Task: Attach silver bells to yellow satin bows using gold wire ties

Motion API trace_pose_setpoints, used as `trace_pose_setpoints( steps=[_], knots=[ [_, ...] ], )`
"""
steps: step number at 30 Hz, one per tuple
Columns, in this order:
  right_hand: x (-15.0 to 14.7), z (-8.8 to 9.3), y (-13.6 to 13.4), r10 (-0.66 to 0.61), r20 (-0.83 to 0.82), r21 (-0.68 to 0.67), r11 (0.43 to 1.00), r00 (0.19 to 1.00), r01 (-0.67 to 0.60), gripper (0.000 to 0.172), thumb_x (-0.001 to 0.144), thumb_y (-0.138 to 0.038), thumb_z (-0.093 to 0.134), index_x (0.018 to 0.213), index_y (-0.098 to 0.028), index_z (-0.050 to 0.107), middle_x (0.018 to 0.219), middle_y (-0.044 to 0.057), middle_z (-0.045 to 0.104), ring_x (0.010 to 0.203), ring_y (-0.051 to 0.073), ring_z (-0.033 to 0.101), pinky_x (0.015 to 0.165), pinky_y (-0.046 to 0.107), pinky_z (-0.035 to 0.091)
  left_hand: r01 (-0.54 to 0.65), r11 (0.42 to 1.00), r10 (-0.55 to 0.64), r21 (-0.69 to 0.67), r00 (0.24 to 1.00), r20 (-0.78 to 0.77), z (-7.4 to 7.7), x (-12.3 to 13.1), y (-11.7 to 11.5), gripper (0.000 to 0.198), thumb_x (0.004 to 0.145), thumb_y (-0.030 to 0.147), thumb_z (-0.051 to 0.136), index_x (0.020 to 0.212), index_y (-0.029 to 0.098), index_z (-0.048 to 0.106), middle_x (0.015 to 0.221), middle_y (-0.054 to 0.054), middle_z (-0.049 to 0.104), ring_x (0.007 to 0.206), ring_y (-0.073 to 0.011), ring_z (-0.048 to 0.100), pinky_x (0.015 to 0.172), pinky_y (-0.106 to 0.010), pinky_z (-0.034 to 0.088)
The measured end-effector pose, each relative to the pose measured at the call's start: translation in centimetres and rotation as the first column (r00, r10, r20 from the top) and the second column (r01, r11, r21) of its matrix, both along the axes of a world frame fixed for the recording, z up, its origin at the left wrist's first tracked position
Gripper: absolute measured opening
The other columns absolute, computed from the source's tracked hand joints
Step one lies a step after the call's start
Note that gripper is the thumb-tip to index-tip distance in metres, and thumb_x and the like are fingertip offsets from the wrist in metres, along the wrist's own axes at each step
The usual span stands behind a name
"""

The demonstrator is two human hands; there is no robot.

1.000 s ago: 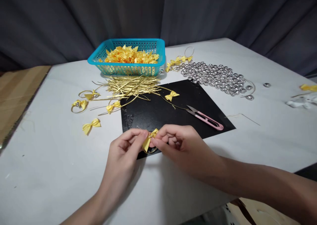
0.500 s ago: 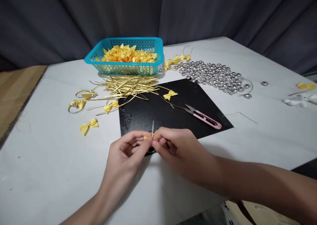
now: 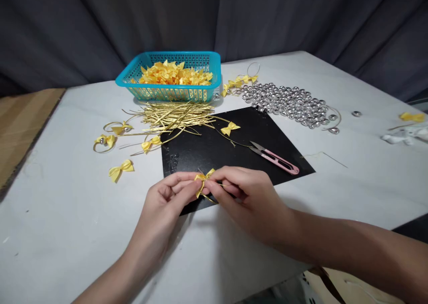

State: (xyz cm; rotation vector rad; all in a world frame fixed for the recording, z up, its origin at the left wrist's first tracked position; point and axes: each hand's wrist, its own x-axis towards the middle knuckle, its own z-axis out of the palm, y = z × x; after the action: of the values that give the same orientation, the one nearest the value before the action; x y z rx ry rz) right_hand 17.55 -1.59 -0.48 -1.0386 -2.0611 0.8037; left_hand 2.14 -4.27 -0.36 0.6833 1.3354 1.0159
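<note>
Left of our left hand (image 3: 163, 201) the white table (image 3: 50, 232) lies bare as far as a loose yellow bow (image 3: 121, 170). Ahead, the black mat (image 3: 200, 152) is open up to the gold wire pile (image 3: 177, 114) and the blue basket (image 3: 169, 93). Right of our right hand (image 3: 247, 201), pink snips (image 3: 276, 158) lie across the way, with silver beads (image 3: 287, 103) beyond

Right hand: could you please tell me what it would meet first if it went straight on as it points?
Probably the left hand, just past the bow the right hand pinches.
</note>
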Motion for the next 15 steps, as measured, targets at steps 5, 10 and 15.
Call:
trace_pose_setpoints(
  steps=[5, 10, 15],
  knots=[
    [-0.19, 0.04, -0.23, -0.09, -0.068, 0.027, 0.995, 0.994, 0.092, 0.017, 0.083, -0.01, 0.049, 0.069, -0.011, 0.058, 0.047, -0.01, 0.024, 0.041, 0.004, 0.028, 0.043, 0.016, 0.026, 0.041, 0.999, -0.041, -0.005, 0.999, 0.003, 0.23, 0.06, -0.12, 0.011, 0.076, 0.026, 0.07, 0.075, 0.016, 0.066, 0.067, 0.0, 0.071, 0.066, -0.0086, 0.062, 0.065, -0.014, 0.046],
    [-0.16, -0.04, -0.5, -0.136, 0.042, 0.166, 0.978, 0.99, 0.127, 0.018, 0.081, -0.014, 0.052, 0.064, -0.013, 0.057, 0.044, -0.008, 0.041, 0.037, 0.004, 0.034, 0.042, 0.017, 0.025, 0.047, 0.998, -0.043, -0.032, 0.994, 0.104, 0.49, 0.17, -0.19, 0.014, 0.073, 0.025, 0.07, 0.065, 0.016, 0.062, 0.058, 0.002, 0.065, 0.059, -0.0078, 0.058, 0.062, -0.015, 0.047],
    [0.16, -0.32, -0.41, -0.063, 0.179, 0.415, 0.909, 0.982, -0.017, 0.025, 0.085, -0.014, 0.048, 0.062, -0.014, 0.058, 0.05, -0.003, 0.059, 0.042, 0.007, 0.048, 0.049, 0.02, 0.034, 0.013, 0.998, 0.0, -0.059, 0.978, 0.21, 0.63, 0.32, -0.4, 0.013, 0.067, 0.022, 0.074, 0.064, 0.015, 0.063, 0.057, 0.003, 0.061, 0.055, -0.0063, 0.053, 0.057, -0.013, 0.046]
  ],
)
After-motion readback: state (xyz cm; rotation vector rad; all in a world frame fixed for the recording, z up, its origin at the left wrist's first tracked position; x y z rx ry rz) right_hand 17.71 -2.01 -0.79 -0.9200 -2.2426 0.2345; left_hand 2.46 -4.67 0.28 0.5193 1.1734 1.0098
